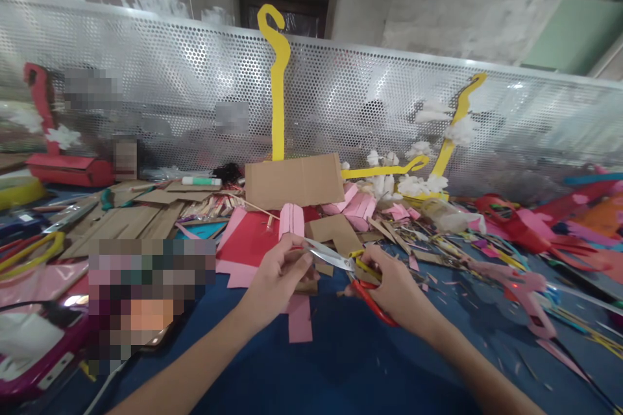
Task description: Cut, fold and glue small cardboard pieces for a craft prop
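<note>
My right hand (396,285) is wrapped around the red and yellow handles of a pair of scissors (335,258). The silver blades point left and are slightly apart. My left hand (277,279) is pinched closed at the blade tips; what its fingers hold is hidden. Just behind those fingers stands a pink paper piece (292,220) with dark lines; whether my fingers touch it, I cannot tell. A red sheet (248,238) on pink paper lies to the left. Under my hands a pink paper strip (300,321) lies on the blue table (341,376).
A cardboard piece (294,183) and a tall yellow hook shape (277,91) stand ahead, before a perforated metal barrier (195,78). To the right lies a pink glue gun (525,292) with its cord. At the left are a purple power strip (43,369) and a glue stick (201,181).
</note>
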Tool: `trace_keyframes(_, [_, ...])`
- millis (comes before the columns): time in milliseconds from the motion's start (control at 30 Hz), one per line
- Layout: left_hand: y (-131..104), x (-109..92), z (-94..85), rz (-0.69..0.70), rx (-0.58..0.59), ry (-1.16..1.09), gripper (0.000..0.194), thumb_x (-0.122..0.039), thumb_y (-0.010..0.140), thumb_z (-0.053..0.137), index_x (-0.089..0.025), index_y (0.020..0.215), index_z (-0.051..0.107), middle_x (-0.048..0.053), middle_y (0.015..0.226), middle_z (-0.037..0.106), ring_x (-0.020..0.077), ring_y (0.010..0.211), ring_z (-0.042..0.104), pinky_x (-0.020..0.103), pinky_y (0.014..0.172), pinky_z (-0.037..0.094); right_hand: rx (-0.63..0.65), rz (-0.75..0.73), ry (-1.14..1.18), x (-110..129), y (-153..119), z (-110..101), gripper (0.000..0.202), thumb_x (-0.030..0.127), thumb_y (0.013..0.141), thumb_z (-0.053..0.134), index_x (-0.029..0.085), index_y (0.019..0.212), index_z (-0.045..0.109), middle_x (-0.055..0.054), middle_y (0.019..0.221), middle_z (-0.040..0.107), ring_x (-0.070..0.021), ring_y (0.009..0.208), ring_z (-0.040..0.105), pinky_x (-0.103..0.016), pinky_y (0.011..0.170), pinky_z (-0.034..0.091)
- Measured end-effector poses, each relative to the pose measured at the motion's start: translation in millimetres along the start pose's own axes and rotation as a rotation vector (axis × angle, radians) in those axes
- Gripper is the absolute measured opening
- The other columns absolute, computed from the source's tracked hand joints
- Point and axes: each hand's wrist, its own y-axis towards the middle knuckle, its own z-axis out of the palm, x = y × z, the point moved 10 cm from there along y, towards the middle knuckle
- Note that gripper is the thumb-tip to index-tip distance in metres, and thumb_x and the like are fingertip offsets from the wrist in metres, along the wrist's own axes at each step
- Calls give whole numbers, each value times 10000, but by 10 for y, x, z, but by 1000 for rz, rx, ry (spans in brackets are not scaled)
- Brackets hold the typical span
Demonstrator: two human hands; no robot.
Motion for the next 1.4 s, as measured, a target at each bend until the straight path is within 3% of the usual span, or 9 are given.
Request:
trace_keyframes(333, [-1,-1,-8,12,-14,6,233,-414,962,603,-203,1033,534,45,915,694,169,776,692,309,714,558,-31,99,-2,-166,37,-35,362,411,773,744,238,722,429,46,632,557,-154,593,521,-245,542,366])
trace_keyframes(600, [25,-136,-249,79,-202,201,173,-336,909,630,-168,928,663,40,867,666,135,703,605,257,628,509,40,-51,-132,-377,113,7,246,359,883,616,209,1075,655,-94,1059,722,-276,964,676,-371,837,492])
trace_keyframes(767, [41,12,-170,33,-121,54,155,-290,873,680,-166,959,642,50,882,724,177,811,705,324,786,559,-86,-136,-92,-117,69,-58,203,369,939,589,198,1017,666,-109,1067,695,-295,1052,627,-424,937,456])
trace_keyframes(833, [22,113,-87,-9,-65,83,165,-290,840,722,-162,896,632,51,847,732,185,783,713,320,752,557,9,-186,90,99,15,54,218,380,979,556,218,1092,649,-78,1055,696,-243,989,641,-362,880,480])
trace_keyframes(1000, [-46,52,102,33,89,438,164,-342,924,640,-179,911,641,21,803,690,166,702,639,294,645,502,65,-210,278,403,-87,188,208,362,986,556,209,869,633,-7,776,641,-170,738,591,-277,693,445])
trace_keyframes(1067, [-58,-133,120,170,121,741,156,-355,917,662,-201,942,659,36,941,698,211,880,648,353,786,515,39,-176,297,353,-71,170,248,355,986,540,203,800,601,7,710,587,-158,678,549,-272,645,413])
trace_keyframes(1133, [-68,-298,78,310,104,1062,411,-466,780,801,-222,1081,662,77,1150,670,322,1134,576,476,952,465,17,-122,320,245,-40,128,266,377,985,527,200,794,586,8,702,561,-156,656,525,-276,624,395])
trace_keyframes(1233, [-48,-247,-78,251,170,1255,635,-573,672,836,-224,1161,632,98,1252,625,360,1137,565,524,965,455,-11,-63,326,115,-7,54,288,412,979,519,200,792,569,4,714,546,-161,665,513,-287,631,384])
trace_keyframes(1400, [-55,-98,-265,83,251,1257,288,-432,738,769,-224,872,622,64,978,655,333,968,611,422,752,489,11,-57,343,139,-2,69,303,427,973,516,197,783,565,4,709,531,-162,668,500,-291,632,374])
